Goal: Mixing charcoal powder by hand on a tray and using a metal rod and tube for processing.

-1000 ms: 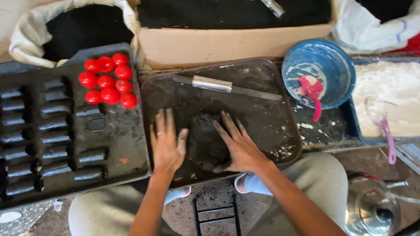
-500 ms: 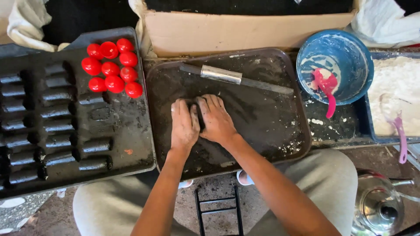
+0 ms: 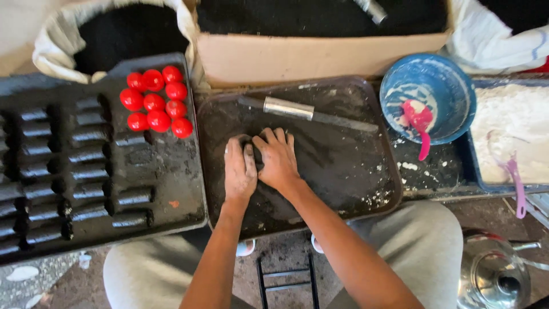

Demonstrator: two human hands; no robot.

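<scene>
Both hands down flat on the dark tray (image 3: 343, 189), side by side, thumbs nearly meeting. Left hand (image 3: 239, 171) and right hand (image 3: 278, 160) cupped over a small lump of black paste (image 3: 250, 150); only a sliver of it showing in the gap between them. Fingers (image 3: 273, 139) curled and closed loosely around the lump, not clenched; exact shape of the lump hidden under the palms.

To roll it well, by judgement: even pressure from both palms, hands kept level, lump kept on the bare middle of the tray and away from the white dust at the right edge.

Lump lying under the fingertips and between the two hands, touching both, resting on the tray left of centre.

Just beyond the fingers: knife (image 3: 297, 109) with metal handle, lying across the tray, apart from the hands.

Left: black tray of moulded rolls (image 3: 91, 154) in rows, cluster of red balls (image 3: 155, 103) at its far end.

Right: blue bowl (image 3: 452, 80) with pink spoon (image 3: 420, 123), white powder (image 3: 503, 126) in a bin.

Far: cardboard box (image 3: 297, 54) and sack (image 3: 51, 40) of black powder.
</scene>
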